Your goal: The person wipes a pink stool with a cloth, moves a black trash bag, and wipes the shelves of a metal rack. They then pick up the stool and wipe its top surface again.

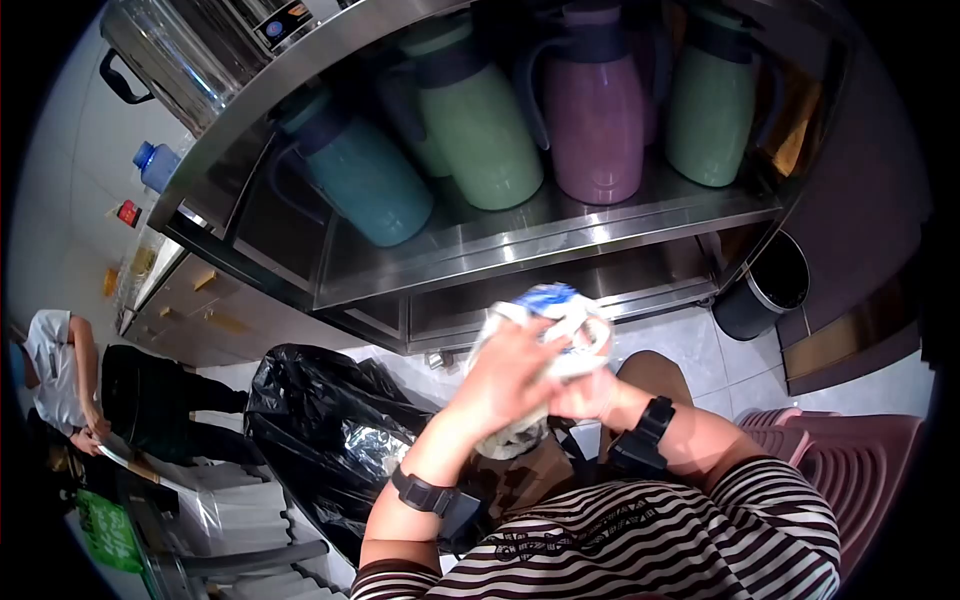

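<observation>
The left hand [512,368], fingers spread, seemingly works a bundle [560,308] needing both palms; the right hand's [588,393] blurred grip I cannot tell.

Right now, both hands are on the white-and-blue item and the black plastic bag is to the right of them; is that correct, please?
Not quite: the head view shows the black plastic bag on the left side instead. The left hand and right hand are indeed both on the white-and-blue item.

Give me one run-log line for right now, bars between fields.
left hand: on white-blue bundle, blurred | right hand: on bundle | black bag: at left | flasks: on shelf
</observation>
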Available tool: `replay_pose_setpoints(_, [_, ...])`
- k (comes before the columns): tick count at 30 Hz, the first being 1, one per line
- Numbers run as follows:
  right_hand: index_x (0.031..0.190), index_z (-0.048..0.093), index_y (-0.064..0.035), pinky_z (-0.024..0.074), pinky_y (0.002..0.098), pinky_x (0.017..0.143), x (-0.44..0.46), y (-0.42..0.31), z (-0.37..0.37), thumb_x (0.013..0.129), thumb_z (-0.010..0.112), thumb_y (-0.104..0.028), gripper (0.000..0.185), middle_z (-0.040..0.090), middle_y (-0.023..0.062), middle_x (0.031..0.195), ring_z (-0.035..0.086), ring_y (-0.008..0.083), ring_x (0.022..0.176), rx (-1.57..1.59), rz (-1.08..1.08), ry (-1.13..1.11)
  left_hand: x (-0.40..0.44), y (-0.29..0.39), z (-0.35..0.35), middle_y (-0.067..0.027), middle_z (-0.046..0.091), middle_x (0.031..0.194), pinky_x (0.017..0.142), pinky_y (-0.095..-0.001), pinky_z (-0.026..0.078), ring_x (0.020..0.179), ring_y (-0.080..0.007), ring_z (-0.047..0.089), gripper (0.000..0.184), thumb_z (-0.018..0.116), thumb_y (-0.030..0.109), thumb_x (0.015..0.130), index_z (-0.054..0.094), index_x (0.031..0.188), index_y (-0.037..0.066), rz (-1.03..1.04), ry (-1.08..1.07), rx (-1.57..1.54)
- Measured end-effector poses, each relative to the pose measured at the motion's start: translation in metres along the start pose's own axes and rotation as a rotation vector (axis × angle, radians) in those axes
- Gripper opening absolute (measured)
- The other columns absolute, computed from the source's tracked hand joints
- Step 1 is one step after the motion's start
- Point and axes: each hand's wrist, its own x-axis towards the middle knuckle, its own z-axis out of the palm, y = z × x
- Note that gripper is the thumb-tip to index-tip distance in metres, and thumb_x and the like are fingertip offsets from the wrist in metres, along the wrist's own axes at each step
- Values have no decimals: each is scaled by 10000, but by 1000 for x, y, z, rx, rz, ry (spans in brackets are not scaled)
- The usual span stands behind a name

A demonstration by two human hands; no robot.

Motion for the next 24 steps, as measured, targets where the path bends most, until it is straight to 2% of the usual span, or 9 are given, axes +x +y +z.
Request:
replay_pose_setpoints(2, [1315,441,-101,402,342,999,-25,-16,-5,931,445,-446,517,510,69,1292,503,184,1172,-243,-44,283,6,7,6,-159,455,1343,992,-436,383,1177,-389,465,489,669,209,772,547,1236,113,137,-119,11])
replay_pose_setpoints(4, [1313,431,-86,415,329,989,-26,-58,34,908,527,-353,495,525,83,1269,525,185,1142,-274,-308,277,5,-4,3,-181,458,1333,1010,-421,368,1212,-379,450,492,673,154,751,551,1224,89,71,-36,-174])
replay_pose_setpoints(6, [1303,430,-71,428,335,982,-20,-80,32,865,608,-266,511,535,93,1241,545,193,1113,-89,-525,-39,5,-13,-9,-198,471,1308,1000,-418,381,1200,-379,467,478,671,120,738,563,1201,70,-9,85,-192])
replay_pose_setpoints(8, [1275,445,-56,420,355,992,-32,-120,40,838,646,-213,507,543,99,1205,546,201,1104,-146,-439,-28,10,-36,-13,-192,476,1295,1012,-439,362,1222,-371,437,466,668,160,750,557,1193,70,-45,231,38])
replay_pose_setpoints(11, [1220,471,-32,392,413,998,-21,-142,68,740,702,-139,543,552,151,1155,520,290,1111,-1023,-709,391,27,-67,-23,-178,432,1330,1044,-508,292,1273,-380,351,574,685,251,749,491,1267,97,-207,329,376])
replay_pose_setpoints(13, [1194,497,-34,386,450,959,0,-164,9,632,717,-105,608,545,185,1118,511,351,1074,-2026,-749,468,34,-95,-15,-170,395,1357,1042,-575,242,1294,-381,310,701,699,372,721,436,1322,124,-376,326,513])
replay_pose_setpoints(15, [1170,515,-48,385,448,932,25,-147,-5,573,717,-95,631,543,185,1077,500,353,1073,-2532,-806,463,35,-113,-11,-159,378,1383,1058,-614,179,1331,-366,267,783,684,481,716,395,1367,157,-480,130,484])
replay_pose_setpoints(18, [1051,561,-67,391,437,778,56,-143,1,588,675,-63,477,529,142,976,502,344,945,-2509,-748,515,34,-121,-11,-179,360,1390,1062,-624,142,1333,-370,257,838,667,545,693,382,1381,159,-459,165,436])
replay_pose_setpoints(24, [1081,553,-67,400,418,768,125,-99,32,597,679,-73,500,527,116,985,509,315,963,-2498,-847,230,33,-127,-6,-199,373,1388,1067,-617,128,1332,-365,272,723,552,462,785,382,1363,63,-469,149,364])
